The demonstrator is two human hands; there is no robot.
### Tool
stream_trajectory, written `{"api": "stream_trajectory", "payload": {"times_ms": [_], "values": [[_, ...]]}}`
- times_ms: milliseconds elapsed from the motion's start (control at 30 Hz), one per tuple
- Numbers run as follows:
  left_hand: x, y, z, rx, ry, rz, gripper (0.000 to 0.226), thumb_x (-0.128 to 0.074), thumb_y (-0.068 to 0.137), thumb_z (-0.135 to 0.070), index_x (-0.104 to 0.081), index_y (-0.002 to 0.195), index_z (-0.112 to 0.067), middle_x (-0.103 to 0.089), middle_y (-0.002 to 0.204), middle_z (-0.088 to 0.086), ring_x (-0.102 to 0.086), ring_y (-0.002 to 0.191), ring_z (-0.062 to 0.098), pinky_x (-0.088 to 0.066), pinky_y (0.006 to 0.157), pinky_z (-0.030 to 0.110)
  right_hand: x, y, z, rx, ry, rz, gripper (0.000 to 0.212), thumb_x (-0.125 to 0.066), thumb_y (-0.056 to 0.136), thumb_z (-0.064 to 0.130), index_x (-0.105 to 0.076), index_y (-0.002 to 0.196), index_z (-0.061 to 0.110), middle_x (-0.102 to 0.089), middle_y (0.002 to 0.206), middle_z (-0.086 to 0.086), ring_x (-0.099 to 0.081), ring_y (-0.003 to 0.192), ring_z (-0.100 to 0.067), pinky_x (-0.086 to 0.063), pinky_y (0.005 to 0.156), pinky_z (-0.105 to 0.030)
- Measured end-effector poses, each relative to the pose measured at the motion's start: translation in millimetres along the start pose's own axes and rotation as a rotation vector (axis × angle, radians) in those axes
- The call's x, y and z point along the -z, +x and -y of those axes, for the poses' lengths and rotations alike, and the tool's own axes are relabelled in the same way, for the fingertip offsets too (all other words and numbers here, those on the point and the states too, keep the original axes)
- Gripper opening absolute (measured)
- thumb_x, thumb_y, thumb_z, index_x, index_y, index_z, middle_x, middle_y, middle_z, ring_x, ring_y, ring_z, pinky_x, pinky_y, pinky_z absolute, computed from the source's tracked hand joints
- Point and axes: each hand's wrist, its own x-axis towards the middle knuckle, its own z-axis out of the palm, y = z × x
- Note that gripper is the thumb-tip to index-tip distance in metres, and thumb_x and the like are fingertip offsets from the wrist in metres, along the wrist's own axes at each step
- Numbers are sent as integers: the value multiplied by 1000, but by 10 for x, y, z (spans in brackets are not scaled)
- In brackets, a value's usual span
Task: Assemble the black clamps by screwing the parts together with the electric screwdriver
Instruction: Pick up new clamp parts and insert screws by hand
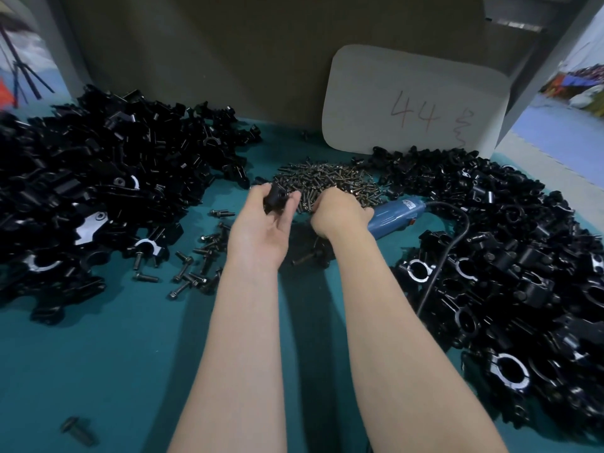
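hands at the screw pile, driver lying idle

- left hand (268, 220): palm turned up, fingers and thumb curled round a black clamp part (275, 197), holding it above the near edge of the screw pile (330, 179).
- right hand (336, 214): back of hand to the camera, fingers curled down into the near side of the screw pile. fingertips are hidden, so cannot tell if it pinches a screw or is only touching them.
- electric screwdriver (397, 217): blue body, lying on the teal table (98, 354) just right of the right hand, its near end hidden behind the wrist. the hand does not plainly grip it. its black cord (449, 253) loops off the far end and runs back toward the person over the right-hand heap.
- heap of black parts (98, 178): large, fills the left of the table; some pieces show bare metal faces.
- heap of clamps (510, 273): on the right, ring shapes with bright inner bores visible.
- loose bolts (199, 266): scattered between the left heap and the left forearm; one more bolt (78, 431) lies alone near the bottom left corner.
- a dark piece (313, 250) with a bolt sticking out sits on the table under the two wrists; detail is too dark to read.
- white card (415, 99) marked "44" leans on the back wall behind the screw pile.
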Motion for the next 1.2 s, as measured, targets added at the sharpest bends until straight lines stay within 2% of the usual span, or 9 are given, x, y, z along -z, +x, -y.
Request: {"api": "stream_trajectory", "payload": {"times_ms": [133,200,300,433,500,600,767,967,1200], "values": [[-18,-3,3,60,-37,45,12,-57,96,-10,-56,87,-3,-58,101,27,-63,110,35,-56,73,23,-59,-8,20,-1,-47,-62,15,-55,83,9,-46,77,19,-63,103,-5,-56,103,-27,-20,81,-38],[-19,8,16,74,-23,64,11,-57,97,-10,-57,90,-1,-59,106,29,-63,112,36,-55,78,24,-58,-1,-14,13,24,-107,9,-55,86,10,-50,86,17,-63,106,-6,-56,106,-27,-27,88,-37],[-5,43,38,63,10,97,12,-56,97,-11,-57,98,1,-58,119,30,-65,104,31,-54,88,28,40,-55,-102,86,405,-213,16,-57,92,15,-57,108,15,-64,101,-4,-59,102,-23,-39,85,-28],[2,96,84,3,64,135,23,-57,96,-12,-53,115,0,-61,111,24,-65,89,24,-59,76,25,211,-273,-187,228,834,-255,6,-63,90,16,-64,91,21,-68,85,2,-67,83,-13,-52,81,-25],[-1,97,116,-36,111,132,15,-58,95,-10,-55,107,-1,-61,108,21,-64,89,24,-59,74,24,232,-360,-212,265,834,-251,8,-65,89,19,-62,83,24,-69,77,3,-68,72,-9,-54,75,-25],[-17,70,154,-111,197,100,5,-60,94,-8,-57,95,-6,-61,103,16,-63,89,24,-58,76,24,216,-423,-229,273,787,-282,12,-66,89,22,-60,79,25,-68,76,2,-67,74,-12,-52,71,-22],[-40,62,209,-249,391,55,15,-62,93,-13,-60,106,-6,-65,110,11,-66,98,21,-57,85,24,128,-428,-187,272,743,-320,10,-66,89,21,-61,81,21,-64,73,8,-64,73,-8,-49,66,-13],[-62,54,281,-418,648,-43,9,-64,93,-21,-66,92,-13,-69,93,2,-67,90,18,-57,81,25,59,-456,-150,330,657,-393,9,-64,90,18,-62,85,11,-60,70,8,-58,70,-9,-48,70,-23],[-48,62,229,-502,741,-137,15,-64,93,-29,-67,87,-15,-70,90,3,-68,90,24,-55,90,40,156,-477,-83,336,528,-218,13,-56,94,18,-68,99,15,-68,85,2,-64,83,-16,-51,81,-31]]}}
